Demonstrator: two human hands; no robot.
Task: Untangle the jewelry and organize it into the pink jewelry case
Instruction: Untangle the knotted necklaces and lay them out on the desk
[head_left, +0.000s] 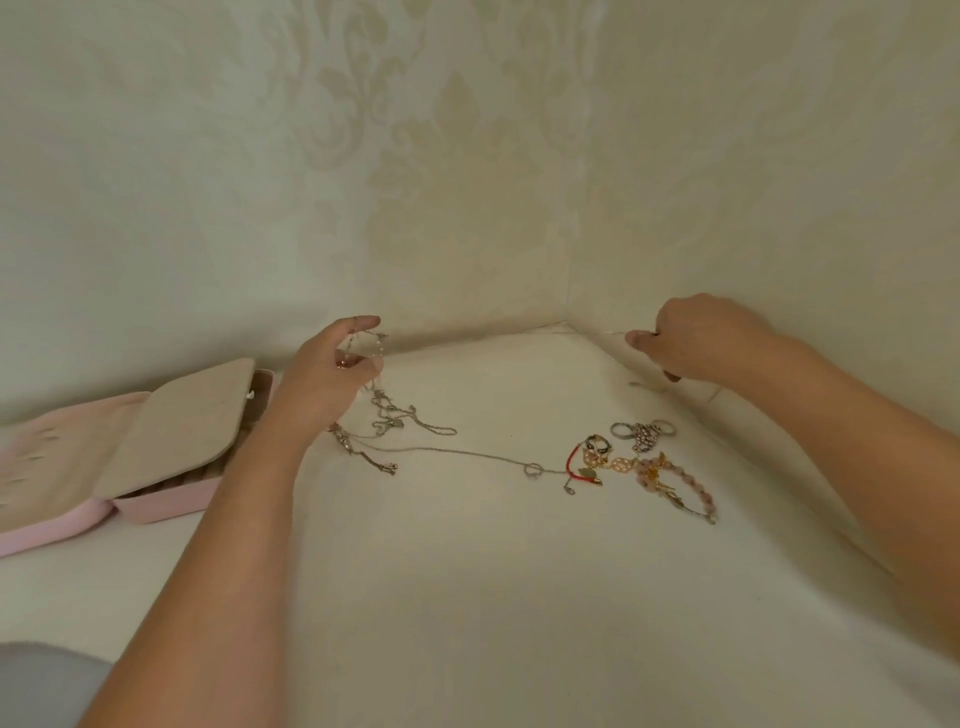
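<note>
My left hand is raised above the white surface and grips a tangle of thin silver chains that hangs from its fingers down to the surface. My right hand is at the far right near the wall and pinches the end of a very thin chain stretched towards the left hand. A long silver chain with a ring lies across the middle. A pile of jewelry with a red cord bracelet, pink beads, gold links and rings lies to the right. The pink jewelry case lies open at the left.
The surface sits in a corner of two patterned cream walls. The case's beige inner flap is folded over its compartments. A grey fabric patch shows at the bottom left.
</note>
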